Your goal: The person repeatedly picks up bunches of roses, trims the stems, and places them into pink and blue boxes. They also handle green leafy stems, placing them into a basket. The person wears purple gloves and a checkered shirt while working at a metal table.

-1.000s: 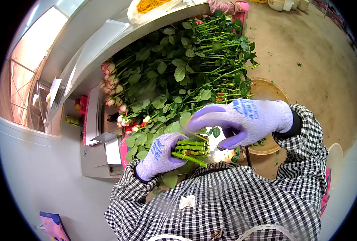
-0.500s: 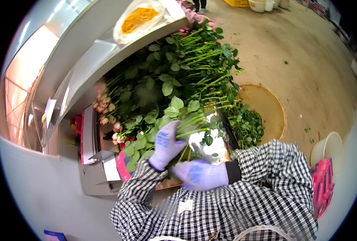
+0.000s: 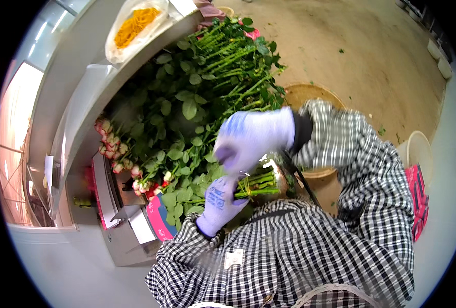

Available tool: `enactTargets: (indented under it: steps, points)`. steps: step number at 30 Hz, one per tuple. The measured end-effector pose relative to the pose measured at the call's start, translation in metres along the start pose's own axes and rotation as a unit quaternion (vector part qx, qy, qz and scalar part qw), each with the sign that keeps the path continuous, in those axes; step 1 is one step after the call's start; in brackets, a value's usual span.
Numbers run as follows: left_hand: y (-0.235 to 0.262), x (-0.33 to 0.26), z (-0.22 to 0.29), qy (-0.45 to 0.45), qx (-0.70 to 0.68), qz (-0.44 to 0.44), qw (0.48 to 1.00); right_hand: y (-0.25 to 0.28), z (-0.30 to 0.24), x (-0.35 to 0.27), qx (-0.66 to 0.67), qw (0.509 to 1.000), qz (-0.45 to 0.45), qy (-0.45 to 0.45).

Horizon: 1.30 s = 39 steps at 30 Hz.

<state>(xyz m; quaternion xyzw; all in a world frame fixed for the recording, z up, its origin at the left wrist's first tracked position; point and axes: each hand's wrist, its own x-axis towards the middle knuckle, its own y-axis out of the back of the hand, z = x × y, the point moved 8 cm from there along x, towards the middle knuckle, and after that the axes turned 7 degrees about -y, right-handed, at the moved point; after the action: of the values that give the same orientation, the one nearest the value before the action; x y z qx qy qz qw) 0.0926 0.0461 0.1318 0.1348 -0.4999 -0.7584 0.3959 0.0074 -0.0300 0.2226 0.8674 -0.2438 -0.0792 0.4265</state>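
Observation:
My left hand (image 3: 219, 204), in a pale lilac glove, is wrapped round a bundle of cut rose stems (image 3: 263, 184) low in the middle. A thin yellow rubber band (image 3: 244, 185) shows on the stems beside its fingers. Just above the bundle, my right hand (image 3: 256, 136) in the same kind of glove is smeared by motion; its fingers cannot be made out. Leaves (image 3: 184, 197) spread to the left of my left hand. Beyond both hands lies a large heap of leafy roses (image 3: 189, 95), with pink-edged cream blooms (image 3: 114, 146) at the left and stem ends pointing right.
A clear bag of yellow rubber bands (image 3: 135, 26) rests on the ledge at the upper left. A pink and blue printed card (image 3: 160, 218) lies left of my left hand. Right of the bench stand a round tan tub (image 3: 315, 92) and a white bucket (image 3: 420, 149) on the floor.
My right hand has risen from below the stems to above them and is still moving. My left hand keeps the bundle and has shifted slightly downward. The view has turned somewhat.

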Motion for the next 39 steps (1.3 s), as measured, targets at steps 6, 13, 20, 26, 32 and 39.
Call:
enactTargets:
  steps: [6,13,20,26,32,39]
  points:
    - [0.021,0.009,0.006,-0.027,-0.035,0.006,0.999,0.0,0.011,-0.087,0.122,0.989,0.086,0.006]
    - [0.028,0.015,0.006,-0.004,-0.04,0.012,0.999,-0.032,0.032,-0.109,0.195,0.929,0.312,0.035]
    - [-0.02,0.076,0.029,-0.008,-0.029,0.046,0.998,-0.076,0.116,-0.134,0.389,0.841,0.375,-0.021]
    - [-0.121,0.126,0.035,-0.061,-0.253,-0.095,0.961,-0.136,0.232,-0.367,0.614,0.461,0.632,-0.109]
    - [0.028,-0.029,-0.156,0.214,-0.353,0.064,0.909,-0.268,0.111,-0.439,0.462,0.529,0.535,-0.47]
    - [-0.032,-0.347,-0.332,0.495,-0.424,0.096,0.752,-0.394,0.073,-0.122,0.566,0.659,0.232,-0.438]
